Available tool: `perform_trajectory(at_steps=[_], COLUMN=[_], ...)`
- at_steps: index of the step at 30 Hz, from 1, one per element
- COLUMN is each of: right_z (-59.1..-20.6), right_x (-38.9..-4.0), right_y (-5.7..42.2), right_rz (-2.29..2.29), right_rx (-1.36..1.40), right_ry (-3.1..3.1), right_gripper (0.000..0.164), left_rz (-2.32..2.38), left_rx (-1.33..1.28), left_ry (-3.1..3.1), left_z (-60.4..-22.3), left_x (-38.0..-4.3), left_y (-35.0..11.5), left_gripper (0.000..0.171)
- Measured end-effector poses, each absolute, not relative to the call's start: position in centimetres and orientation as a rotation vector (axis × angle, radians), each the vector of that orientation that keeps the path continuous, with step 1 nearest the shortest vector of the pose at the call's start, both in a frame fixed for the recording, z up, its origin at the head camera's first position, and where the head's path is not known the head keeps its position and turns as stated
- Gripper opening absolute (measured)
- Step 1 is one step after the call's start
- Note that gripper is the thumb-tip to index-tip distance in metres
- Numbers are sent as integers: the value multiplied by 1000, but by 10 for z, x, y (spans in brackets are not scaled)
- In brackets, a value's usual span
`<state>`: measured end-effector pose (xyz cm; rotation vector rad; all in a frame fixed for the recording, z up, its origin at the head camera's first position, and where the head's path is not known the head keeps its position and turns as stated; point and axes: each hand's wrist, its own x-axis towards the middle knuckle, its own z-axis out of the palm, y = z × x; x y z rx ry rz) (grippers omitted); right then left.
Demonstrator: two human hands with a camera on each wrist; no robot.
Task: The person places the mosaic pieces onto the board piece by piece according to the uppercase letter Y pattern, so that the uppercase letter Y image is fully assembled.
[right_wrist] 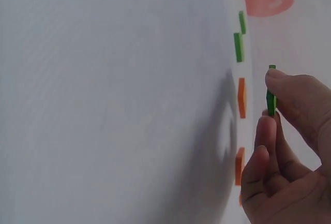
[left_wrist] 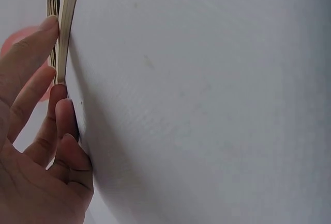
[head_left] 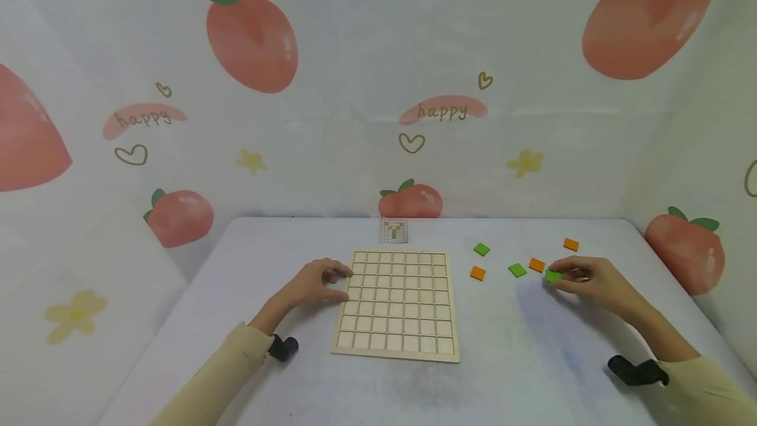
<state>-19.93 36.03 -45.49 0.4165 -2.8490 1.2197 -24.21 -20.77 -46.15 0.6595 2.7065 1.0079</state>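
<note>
My right hand [head_left: 594, 281] pinches a small green square tile [head_left: 552, 276] between thumb and fingertips at the right of the table. Edge-on in the right wrist view, the green tile [right_wrist: 271, 97] shows above the curled lower fingers. My left hand [head_left: 316, 283] rests its thumb and fingertips along the left edge of a pale wooden grid board [head_left: 395, 357]. The left wrist view has the thumb [left_wrist: 31, 50] at the board's rim [left_wrist: 64, 43], with the lower fingers bent beside it. All visible cells of the board are bare wood.
Loose tiles lie between board and right hand: green ones [head_left: 481, 249] [head_left: 517, 269] and orange ones [head_left: 478, 273] [head_left: 537, 265] [head_left: 571, 244]. Behind the board is a small card [head_left: 393, 231] with a coloured grid pattern. A fruit-printed curtain [head_left: 355, 150] surrounds the white table [head_left: 503, 373].
</note>
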Motion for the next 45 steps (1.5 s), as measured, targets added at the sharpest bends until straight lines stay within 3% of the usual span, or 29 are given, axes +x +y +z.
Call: perform_trajectory(at_steps=[15,45], right_z=[-456,-463], right_x=[-209,-193], right_y=[313,223], right_rz=[1498,1702], right_rx=[668,848], right_ry=[-2737,-2648], right_gripper=[28,28], left_rz=[1014,1039], left_rx=[704,758], left_ry=[2697,2688], left_z=[-464,-466], left_x=[-244,-242], left_y=[-208,-212], left_gripper=[48,48])
